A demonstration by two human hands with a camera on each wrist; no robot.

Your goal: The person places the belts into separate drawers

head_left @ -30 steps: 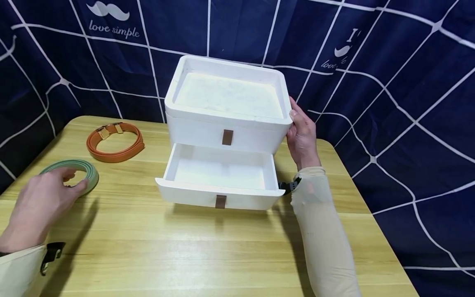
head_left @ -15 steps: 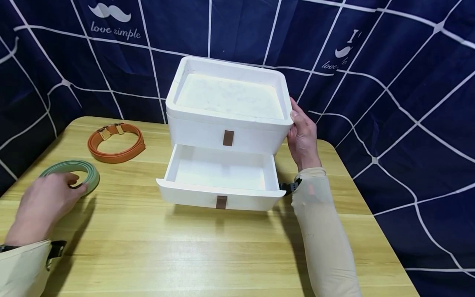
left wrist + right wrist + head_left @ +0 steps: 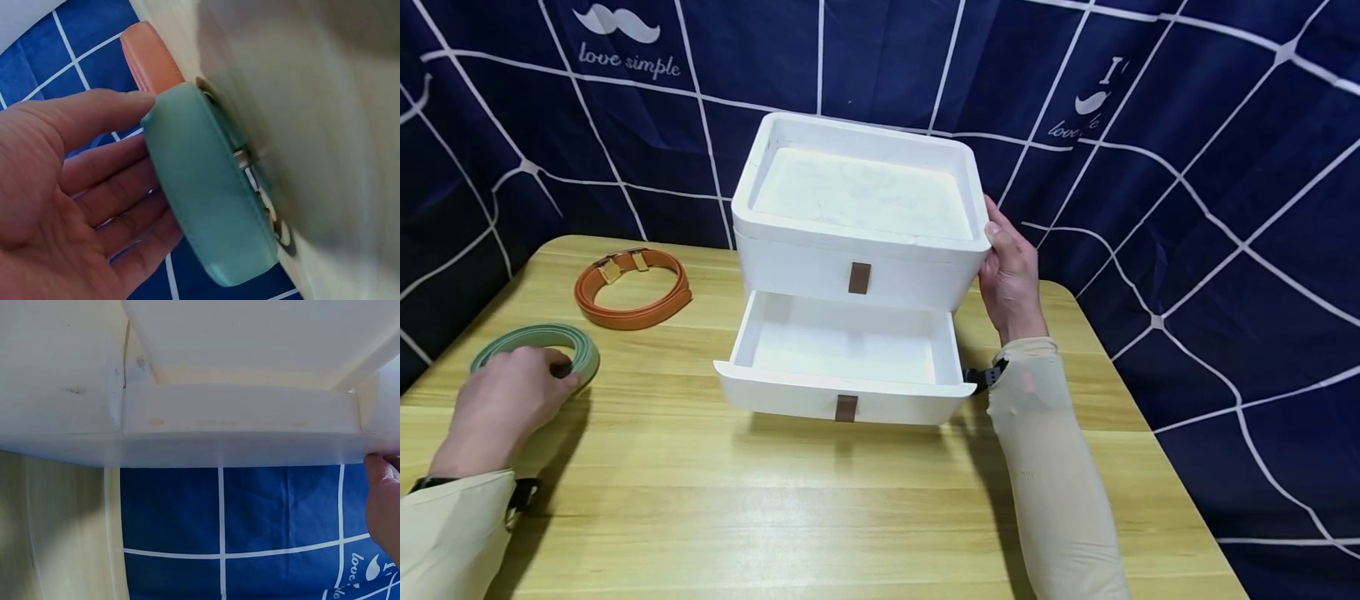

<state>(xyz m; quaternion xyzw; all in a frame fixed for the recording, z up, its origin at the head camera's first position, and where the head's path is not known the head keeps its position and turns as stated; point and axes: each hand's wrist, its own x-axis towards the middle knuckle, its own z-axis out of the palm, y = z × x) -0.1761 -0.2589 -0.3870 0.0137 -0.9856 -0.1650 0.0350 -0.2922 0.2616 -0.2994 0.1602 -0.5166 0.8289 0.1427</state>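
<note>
Behind everything hangs a dark blue fabric curtain with white grid lines (image 3: 880,58), and before it spreads my pale yellow wood-grain bench (image 3: 700,500). A white rectangular chest with two stacked drawers (image 3: 797,267) stands toward the bench's far edge, its white box-shaped lower drawer (image 3: 775,393) pulled out toward the near edge. My left grip (image 3: 508,396) is over a coiled, flat, pale green strap-like belt (image 3: 200,181) lying near the bench's left edge; my thumb touches its rim, but I cannot tell whether I am clamped on it. My right grip (image 3: 1011,275) is clamped on the chest's right side, thumb in front, fingertips hidden behind. An orange-brown flat belt, also coiled (image 3: 640,317), lies near the far left corner, showing gold-coloured metal fittings (image 3: 611,272).
</note>
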